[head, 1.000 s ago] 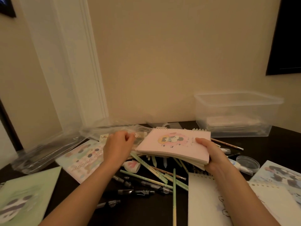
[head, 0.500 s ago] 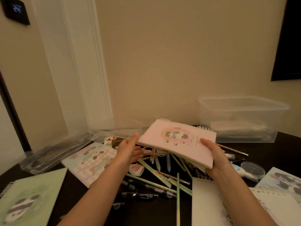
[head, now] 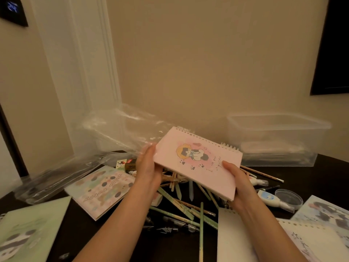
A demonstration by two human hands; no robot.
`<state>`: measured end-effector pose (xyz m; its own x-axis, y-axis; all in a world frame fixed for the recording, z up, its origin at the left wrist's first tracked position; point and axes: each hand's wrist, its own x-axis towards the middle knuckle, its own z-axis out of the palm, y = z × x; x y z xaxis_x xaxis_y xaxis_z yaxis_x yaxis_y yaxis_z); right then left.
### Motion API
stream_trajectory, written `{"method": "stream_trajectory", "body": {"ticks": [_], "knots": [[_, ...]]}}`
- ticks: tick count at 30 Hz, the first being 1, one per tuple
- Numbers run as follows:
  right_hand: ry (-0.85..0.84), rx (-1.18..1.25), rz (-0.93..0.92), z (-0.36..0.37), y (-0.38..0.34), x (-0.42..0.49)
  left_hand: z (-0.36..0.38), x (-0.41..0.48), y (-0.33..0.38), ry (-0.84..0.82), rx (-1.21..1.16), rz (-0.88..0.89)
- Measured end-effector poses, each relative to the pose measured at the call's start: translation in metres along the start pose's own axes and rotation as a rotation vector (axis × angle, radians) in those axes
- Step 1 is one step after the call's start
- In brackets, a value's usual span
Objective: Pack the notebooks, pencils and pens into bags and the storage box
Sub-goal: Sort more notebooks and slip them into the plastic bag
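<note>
Head view shows your left hand (head: 148, 167) and right hand (head: 238, 179) gripping the pink notebook (head: 198, 161) above the scattered pencils (head: 181, 203). Bagging is in hand; next, feed it into the clear bag (head: 120, 129) just behind.

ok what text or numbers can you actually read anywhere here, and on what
"24", blue digits on the dark wall panel.
Handwritten line on the pink notebook: too small and blurred to read.
Lettering on the pastel booklet: blurred, unreadable.
Label on the small dark box: blurred, unreadable.

Both forearms extended — left hand (head: 148, 167), right hand (head: 238, 178) in closed grip.
</note>
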<state>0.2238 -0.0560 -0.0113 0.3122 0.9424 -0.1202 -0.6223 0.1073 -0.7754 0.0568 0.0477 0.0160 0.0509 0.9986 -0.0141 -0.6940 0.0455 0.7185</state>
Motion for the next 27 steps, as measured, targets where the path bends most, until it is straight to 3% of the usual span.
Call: {"method": "stream_trajectory", "body": {"ticks": [6, 13, 20, 24, 27], "knots": [[0.018, 0.046, 0.016, 0.001, 0.003, 0.001, -0.004, 0.0, 0.003, -0.13, 0.037, 0.031], [0.021, 0.109, -0.003, 0.001, 0.003, -0.002, 0.0, -0.002, 0.007, -0.194, 0.184, -0.081], [0.024, 0.179, -0.022, 0.008, 0.009, 0.0, 0.003, 0.003, 0.009, -0.128, 0.2, -0.033], [0.016, 0.196, -0.028, 0.008, 0.018, 0.004, 0.017, -0.008, -0.003, -0.123, 0.158, -0.118], [0.048, 0.218, -0.069, 0.008, 0.018, 0.007, 0.022, -0.018, -0.014, -0.164, 0.254, -0.161]]}}
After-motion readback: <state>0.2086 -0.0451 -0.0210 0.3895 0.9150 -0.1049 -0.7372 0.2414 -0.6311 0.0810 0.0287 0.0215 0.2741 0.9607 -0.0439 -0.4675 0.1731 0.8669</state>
